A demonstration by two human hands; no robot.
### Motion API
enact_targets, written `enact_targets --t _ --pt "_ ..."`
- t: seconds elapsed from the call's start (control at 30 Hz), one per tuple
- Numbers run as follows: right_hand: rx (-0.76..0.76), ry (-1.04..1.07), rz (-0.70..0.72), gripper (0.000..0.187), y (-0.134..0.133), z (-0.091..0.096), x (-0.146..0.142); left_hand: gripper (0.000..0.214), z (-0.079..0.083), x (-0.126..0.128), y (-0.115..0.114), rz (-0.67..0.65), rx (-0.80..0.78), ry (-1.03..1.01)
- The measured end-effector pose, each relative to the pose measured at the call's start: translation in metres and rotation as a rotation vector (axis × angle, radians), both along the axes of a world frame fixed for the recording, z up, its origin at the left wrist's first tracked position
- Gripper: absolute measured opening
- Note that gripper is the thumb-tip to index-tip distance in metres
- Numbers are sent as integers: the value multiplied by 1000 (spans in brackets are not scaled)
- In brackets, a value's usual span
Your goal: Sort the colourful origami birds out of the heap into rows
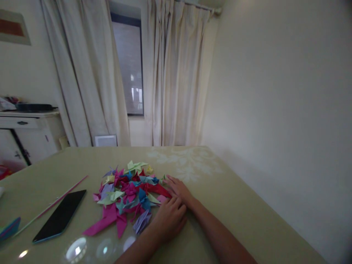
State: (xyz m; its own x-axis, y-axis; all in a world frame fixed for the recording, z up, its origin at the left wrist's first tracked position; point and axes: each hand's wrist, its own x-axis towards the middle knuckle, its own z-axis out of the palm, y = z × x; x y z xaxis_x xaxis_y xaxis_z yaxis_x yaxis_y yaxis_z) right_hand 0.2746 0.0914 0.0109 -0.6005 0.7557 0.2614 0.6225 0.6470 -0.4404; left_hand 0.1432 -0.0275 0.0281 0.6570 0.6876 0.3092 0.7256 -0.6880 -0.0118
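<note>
A heap of folded origami paper figures (129, 192) in magenta, blue, green, lilac and red lies on the table in front of me. My right hand (180, 189) rests at the heap's right edge, its fingers stretched out toward a red folded piece (156, 189). My left hand (172, 216) lies lower, close against my right hand, with its fingers loosely bent and apart near a pink paper piece (162, 199). Neither hand visibly holds anything. A lilac folded figure (142, 222) sits just left of my left hand, and a large magenta figure (110, 218) is at the heap's front.
Left of the heap lie a dark phone or tablet (60, 216) and a thin pink-and-green stick (52, 204). A blue item (10, 228) is at the left edge. Beyond the pale green table (233, 205) are curtains (178, 73), a white cabinet (30, 128) and a wall on the right.
</note>
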Motion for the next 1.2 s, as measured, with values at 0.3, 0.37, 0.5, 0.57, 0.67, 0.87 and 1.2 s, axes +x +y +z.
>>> enact_targets --t 0.3,0.37,0.5,0.57,0.67,0.87,1.2 --pt "39 133 12 35 -16 2 4 13 -15 -11 3 107 -231 -111" --pt "40 153 -28 26 -19 3 1 11 -11 -15 3 101 -296 -175" --pt "24 125 -90 15 -25 -2 2 12 -8 -18 5 74 -329 -230" --pt "18 104 -101 12 -26 -4 3 12 -10 -18 5 68 -336 -233" --pt "23 70 -94 10 -25 -6 4 11 -14 -17 6 73 -324 -227" --pt "63 21 -85 9 -25 -4 4 4 -21 -14 9 95 -283 -212" --pt "101 17 -217 19 -27 -4 4 10 -27 -16 11 40 -214 -260"
